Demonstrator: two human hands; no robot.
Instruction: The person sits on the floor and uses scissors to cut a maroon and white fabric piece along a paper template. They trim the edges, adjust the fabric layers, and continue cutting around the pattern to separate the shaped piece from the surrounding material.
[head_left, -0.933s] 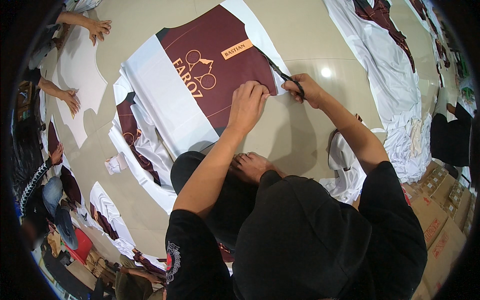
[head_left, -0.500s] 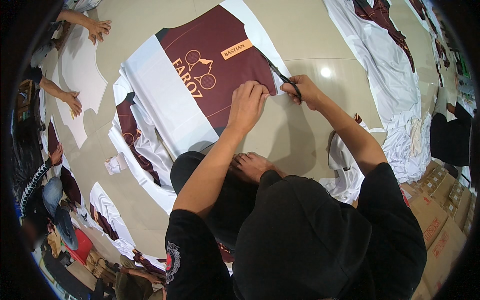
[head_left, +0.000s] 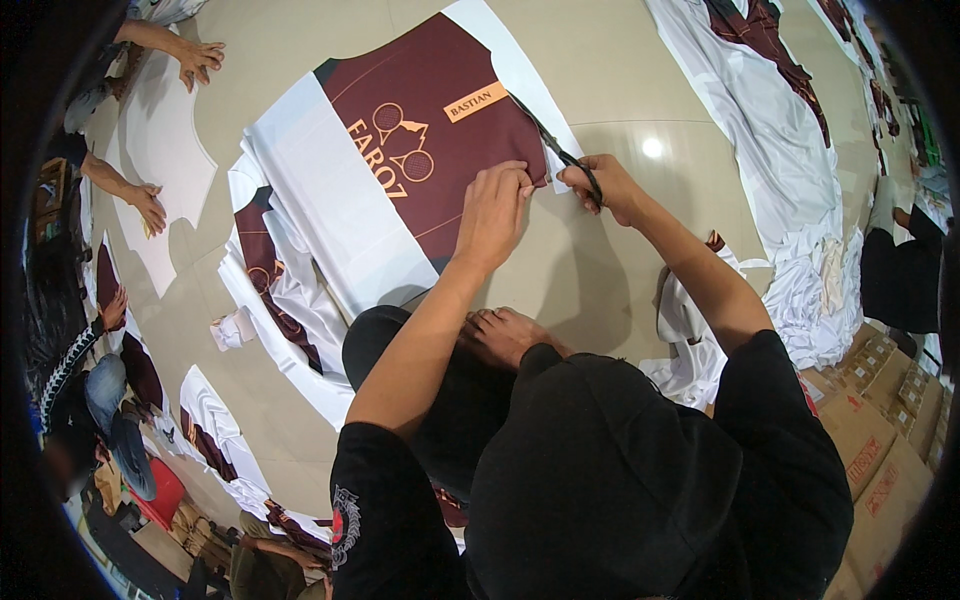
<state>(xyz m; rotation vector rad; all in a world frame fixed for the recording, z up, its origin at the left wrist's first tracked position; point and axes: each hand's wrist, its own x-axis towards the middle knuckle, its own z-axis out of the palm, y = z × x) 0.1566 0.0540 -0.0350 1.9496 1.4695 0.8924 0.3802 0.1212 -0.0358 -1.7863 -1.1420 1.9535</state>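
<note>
A maroon printed fabric panel (head_left: 440,130) with a white margin lies on the tiled floor in front of me. It carries an orange label strip and a racket print. My left hand (head_left: 492,208) rests on its near right part, fingers bent and closed on the fabric by the corner. In my right hand (head_left: 612,188) are black-handled scissors (head_left: 565,155), their blades pointing away and to the left along the panel's right edge. A white strip of fabric (head_left: 520,65) runs beyond the blades at that edge. Whether the blades are parted is hard to see.
White and maroon fabric pieces (head_left: 290,290) lie left of the panel. A white fabric heap (head_left: 810,290) and cardboard boxes (head_left: 870,450) stand at the right. Another person's hands (head_left: 150,210) press a white pattern-shaped sheet (head_left: 165,130) at the far left. My bare foot (head_left: 510,335) is close to the panel.
My right hand and the scissors have shifted very slightly left. The panel's near right corner has drawn in a little by my left fingers.
</note>
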